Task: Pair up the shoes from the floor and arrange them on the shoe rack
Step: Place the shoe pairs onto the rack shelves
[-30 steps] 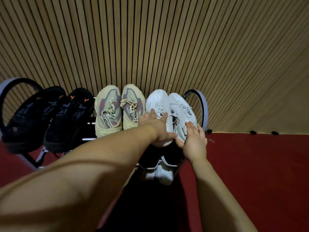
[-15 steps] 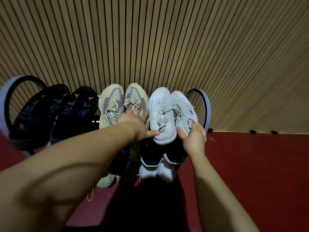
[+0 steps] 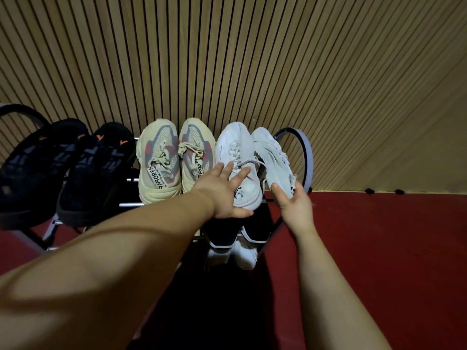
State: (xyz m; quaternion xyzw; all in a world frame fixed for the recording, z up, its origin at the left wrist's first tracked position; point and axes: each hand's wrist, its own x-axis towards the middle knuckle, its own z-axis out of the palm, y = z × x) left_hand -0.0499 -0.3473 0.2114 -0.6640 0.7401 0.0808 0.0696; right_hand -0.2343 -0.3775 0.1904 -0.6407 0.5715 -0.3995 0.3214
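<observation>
Touching white sneakers (image 3: pixel 249 188), left grip (image 3: pixel 222 195), right grip (image 3: pixel 294 204)

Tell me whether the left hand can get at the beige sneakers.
Probably yes: the left hand lies on the left white sneaker, right beside the beige sneakers, with nothing between them.

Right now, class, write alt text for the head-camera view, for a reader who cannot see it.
Two bare hands handle a pair of white sneakers at the right end of a shoe rack's top tier: the left hand lies flat on one, the right hand pinches the tilted other's heel. Paired beige sneakers and black shoes sit to their left.
</observation>
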